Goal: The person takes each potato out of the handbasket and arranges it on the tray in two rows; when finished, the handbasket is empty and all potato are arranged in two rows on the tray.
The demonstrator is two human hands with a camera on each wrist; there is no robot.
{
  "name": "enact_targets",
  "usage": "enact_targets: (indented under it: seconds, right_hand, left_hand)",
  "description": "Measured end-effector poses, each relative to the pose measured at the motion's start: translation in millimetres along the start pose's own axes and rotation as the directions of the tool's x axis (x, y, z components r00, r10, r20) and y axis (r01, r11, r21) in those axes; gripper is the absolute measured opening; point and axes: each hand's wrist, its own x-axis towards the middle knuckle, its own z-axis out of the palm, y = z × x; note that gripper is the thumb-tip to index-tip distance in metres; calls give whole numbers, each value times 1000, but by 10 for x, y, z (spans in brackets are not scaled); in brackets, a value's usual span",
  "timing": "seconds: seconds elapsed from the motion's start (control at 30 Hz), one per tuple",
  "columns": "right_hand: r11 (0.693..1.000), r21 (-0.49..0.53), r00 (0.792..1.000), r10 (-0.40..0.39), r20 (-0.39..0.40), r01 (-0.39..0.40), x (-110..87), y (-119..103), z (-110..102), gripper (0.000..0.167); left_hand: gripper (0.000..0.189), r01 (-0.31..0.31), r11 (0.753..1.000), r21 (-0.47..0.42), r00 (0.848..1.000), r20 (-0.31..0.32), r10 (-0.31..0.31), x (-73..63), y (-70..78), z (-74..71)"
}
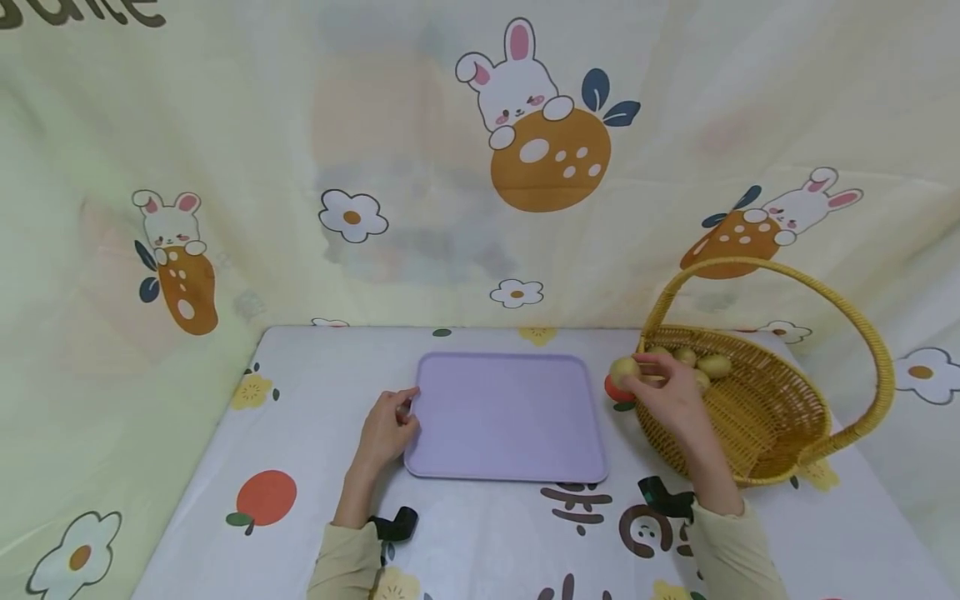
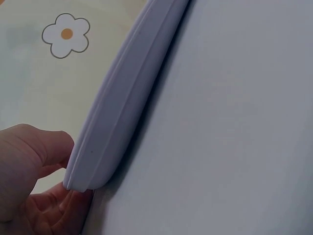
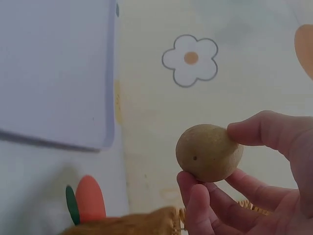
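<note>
A lilac rectangular tray [image 1: 506, 417] lies on the table, bare inside. At its left edge, my left hand [image 1: 388, 429] pinches the rim, with fingers reaching under the tray's corner in the left wrist view. My right hand [image 1: 673, 400] holds a small potato [image 3: 208, 152] between thumb and fingertips; it is round, yellow-brown, with a dark spot. In the head view this hand is over the left rim of a yellow wicker basket [image 1: 806, 404]. Several more potatoes [image 1: 714, 366] rest at the basket's far left side, partly hidden by the hand.
The basket's tall arched handle [image 1: 885, 375] rises over its right side. A printed cloth [image 1: 300, 400] covers the table, and a patterned curtain [image 1: 420, 125] hangs behind it. Dark wrist mounts [image 1: 397, 525] sit near both sleeves.
</note>
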Motion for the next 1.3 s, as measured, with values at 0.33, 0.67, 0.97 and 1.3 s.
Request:
enact_targets:
  seconds: [0.33, 0.67, 0.97, 1.3]
  right_hand:
    - [997, 65, 998, -43, 39, 40, 68, -137, 245, 45]
    - [985, 31, 985, -169, 33, 168, 196, -138, 476, 37]
    - [988, 83, 990, -132, 52, 127, 250, -109, 737, 37]
    - [988, 111, 991, -115, 69, 107, 270, -124, 895, 37]
  left_hand:
    - [48, -18, 1000, -6, 1000, -4, 18, 4, -10, -15]
    - [48, -19, 1000, -4, 1000, -9, 19, -5, -36, 0]
    - [48, -14, 1000, -4, 1000, 0, 14, 10, -34, 2]
    - [47, -22, 1000, 7, 1000, -8, 22, -5, -15, 6]
